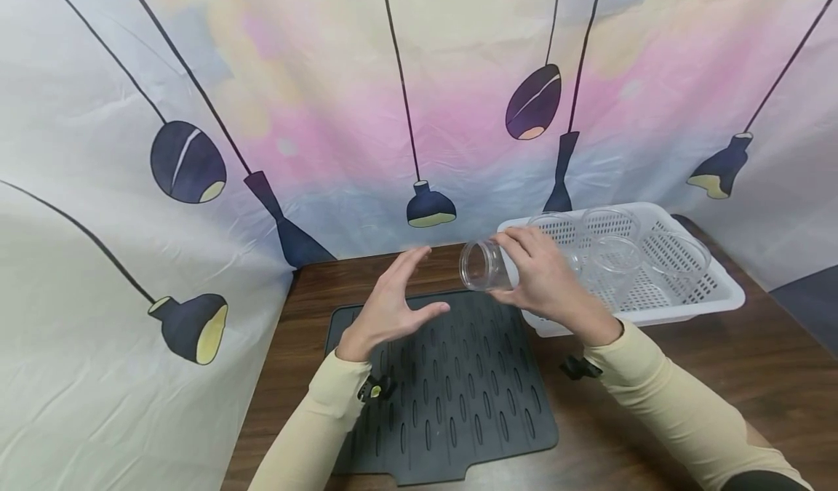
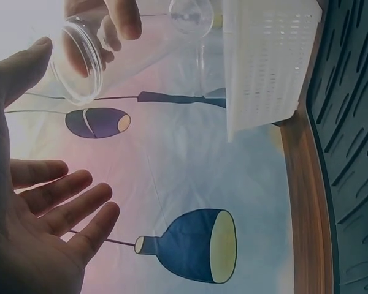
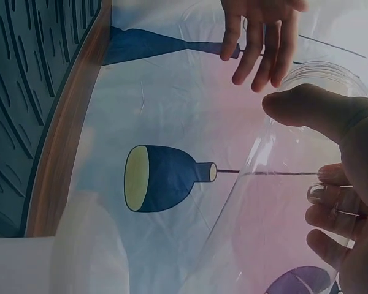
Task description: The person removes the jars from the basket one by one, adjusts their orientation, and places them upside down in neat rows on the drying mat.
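Observation:
My right hand (image 1: pixel 540 273) grips a clear cup (image 1: pixel 481 265) from the side, thumb below and fingers over the top. The cup is tilted on its side above the back of the dark mat, one round end pointing left. In the right wrist view the thumb and fingertips curl around the see-through cup (image 3: pixel 251 202). My left hand (image 1: pixel 393 302) hovers over the mat to the left of the cup, thumb and fingers spread apart, holding nothing. In the left wrist view, a gap shows between the left hand (image 2: pixel 49 214) and the cup's ringed end (image 2: pixel 83 61).
A white perforated basket (image 1: pixel 727 294) stands at the right with several clear cups (image 1: pixel 615 254) inside. A dark ridged mat (image 1: pixel 458 389) lies on the brown wooden table (image 1: pixel 602 440). Behind the table hangs a pale cloth (image 1: pixel 340 149) printed with lamps.

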The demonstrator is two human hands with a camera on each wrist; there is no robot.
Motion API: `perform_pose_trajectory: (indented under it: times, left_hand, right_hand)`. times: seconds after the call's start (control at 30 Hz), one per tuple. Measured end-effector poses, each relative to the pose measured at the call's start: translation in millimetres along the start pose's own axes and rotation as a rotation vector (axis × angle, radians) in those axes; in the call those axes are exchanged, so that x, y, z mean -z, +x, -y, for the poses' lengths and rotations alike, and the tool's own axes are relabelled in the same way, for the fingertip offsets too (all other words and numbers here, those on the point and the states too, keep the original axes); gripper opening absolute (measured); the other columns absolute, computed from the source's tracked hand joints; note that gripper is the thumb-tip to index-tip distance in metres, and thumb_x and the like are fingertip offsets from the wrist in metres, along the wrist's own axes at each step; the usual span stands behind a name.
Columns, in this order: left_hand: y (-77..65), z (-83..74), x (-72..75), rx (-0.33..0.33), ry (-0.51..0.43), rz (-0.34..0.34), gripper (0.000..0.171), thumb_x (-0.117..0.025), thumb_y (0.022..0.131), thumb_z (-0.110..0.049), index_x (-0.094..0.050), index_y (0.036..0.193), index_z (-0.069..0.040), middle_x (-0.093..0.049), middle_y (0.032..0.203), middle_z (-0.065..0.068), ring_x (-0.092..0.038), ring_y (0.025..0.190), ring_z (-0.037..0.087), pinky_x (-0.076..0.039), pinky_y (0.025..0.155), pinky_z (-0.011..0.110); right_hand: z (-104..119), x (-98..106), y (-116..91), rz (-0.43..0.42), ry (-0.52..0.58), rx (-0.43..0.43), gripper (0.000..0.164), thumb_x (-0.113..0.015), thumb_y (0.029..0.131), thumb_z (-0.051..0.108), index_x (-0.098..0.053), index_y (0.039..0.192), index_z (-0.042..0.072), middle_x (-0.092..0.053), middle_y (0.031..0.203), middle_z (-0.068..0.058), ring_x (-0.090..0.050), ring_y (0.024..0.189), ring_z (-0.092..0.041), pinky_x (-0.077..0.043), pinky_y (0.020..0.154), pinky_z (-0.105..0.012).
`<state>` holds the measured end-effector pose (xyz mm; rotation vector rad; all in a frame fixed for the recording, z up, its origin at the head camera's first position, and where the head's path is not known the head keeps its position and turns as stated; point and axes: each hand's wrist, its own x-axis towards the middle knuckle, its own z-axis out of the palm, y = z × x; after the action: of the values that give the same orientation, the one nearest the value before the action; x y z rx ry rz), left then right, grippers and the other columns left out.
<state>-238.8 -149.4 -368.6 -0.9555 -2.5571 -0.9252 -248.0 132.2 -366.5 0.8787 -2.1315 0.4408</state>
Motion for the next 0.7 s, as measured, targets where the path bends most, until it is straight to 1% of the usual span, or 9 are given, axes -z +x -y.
perform_pose_trajectory:
  times: [0.13, 0.27, 0.4, 0.53, 0.7]
  left_hand:
    - [2.0, -3.3, -0.9, -0.029, -0.018, -0.019, 0.089, -0.076, 0.081, -0.048, -0.03, 0.153, -0.023, -0.041, 0.15, 0.004, -0.045, 0.134, 0.025, -0.044, 0.103, 0.052]
    - [4.7, -6.1, -3.7, -0.049, -0.042, -0.025, 0.089, -0.076, 0.081, -0.047, -0.03, 0.153, -0.022, -0.042, 0.149, 0.006, -0.046, 0.132, 0.023, -0.046, 0.101, 0.049]
    - [6.5, -8.2, -6.8, -0.052, -0.062, -0.029, 0.089, -0.076, 0.081, -0.049, -0.031, 0.153, -0.023, -0.042, 0.148, 0.004, -0.047, 0.13, 0.02, -0.048, 0.1, 0.045]
    - [8.9, -10.9, -8.3, -0.054, -0.079, -0.042, 0.088, -0.074, 0.081, -0.053, -0.031, 0.153, -0.023, -0.043, 0.148, 0.001, -0.048, 0.128, 0.019, -0.049, 0.099, 0.04]
    - [11.0, -13.5, -8.9, -0.056, -0.09, -0.044, 0.088, -0.071, 0.081, -0.058, -0.032, 0.152, -0.022, -0.044, 0.147, 0.004, -0.049, 0.127, 0.018, -0.049, 0.099, 0.039]
  right_hand:
    - [2, -1, 1, 0.009, -0.017, 0.028, 0.091, -0.097, 0.049, 0.034, -0.059, 0.124, 0.002, -0.059, 0.116, -0.017, -0.053, 0.104, -0.035, -0.047, 0.087, -0.055]
    - [5, -1, 3, 0.013, -0.041, 0.048, 0.091, -0.097, 0.048, 0.035, -0.059, 0.124, 0.002, -0.059, 0.115, -0.016, -0.054, 0.105, -0.035, -0.048, 0.087, -0.054]
    - [9, -1, 6, 0.02, -0.056, 0.069, 0.089, -0.096, 0.049, 0.037, -0.059, 0.123, 0.002, -0.06, 0.114, -0.015, -0.054, 0.105, -0.034, -0.048, 0.088, -0.052]
    - [12, -1, 7, 0.029, -0.061, 0.071, 0.089, -0.096, 0.05, 0.037, -0.059, 0.123, 0.003, -0.06, 0.114, -0.015, -0.054, 0.105, -0.034, -0.048, 0.089, -0.052]
    - [14, -1, 9, 0.04, -0.069, 0.074, 0.089, -0.096, 0.05, 0.036, -0.059, 0.123, 0.002, -0.061, 0.115, -0.016, -0.054, 0.106, -0.034, -0.046, 0.091, -0.053]
